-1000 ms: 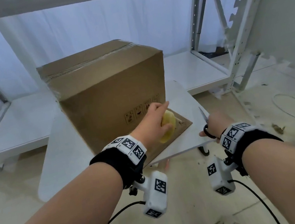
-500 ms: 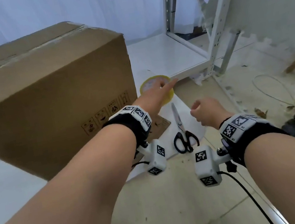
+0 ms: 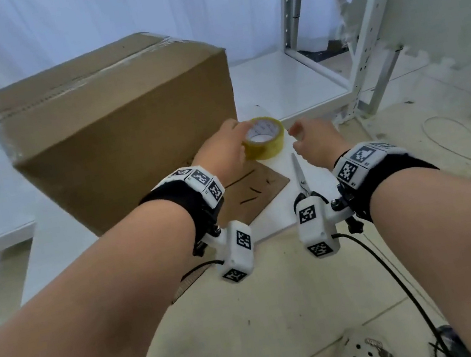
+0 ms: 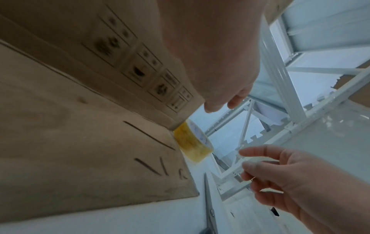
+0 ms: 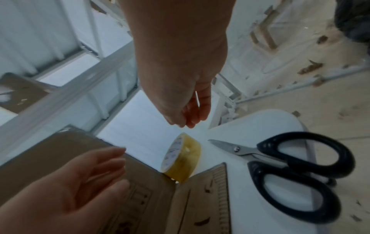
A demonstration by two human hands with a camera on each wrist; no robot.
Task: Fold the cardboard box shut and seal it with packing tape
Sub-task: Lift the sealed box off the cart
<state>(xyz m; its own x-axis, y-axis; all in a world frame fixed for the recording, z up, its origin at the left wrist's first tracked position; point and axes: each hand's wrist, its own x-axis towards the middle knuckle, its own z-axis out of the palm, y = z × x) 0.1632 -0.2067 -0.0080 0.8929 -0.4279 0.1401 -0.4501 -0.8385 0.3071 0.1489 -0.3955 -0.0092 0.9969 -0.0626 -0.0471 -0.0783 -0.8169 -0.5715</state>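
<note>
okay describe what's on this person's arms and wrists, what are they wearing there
Both forearms are bare, with no sleeves. Each wrist carries a black fabric wristband topped by white blocks printed with black-and-white square markers. Below each wrist hangs a white boxy camera module bearing the same kind of markers, on a small black bracket. A thin black cable trails from the right module; another runs from the left.

The cardboard box [image 3: 121, 126] is plain brown; beside it the tape roll [image 3: 264, 141] is translucent yellow and the scissors [image 5: 296, 167] have black handles.
</note>
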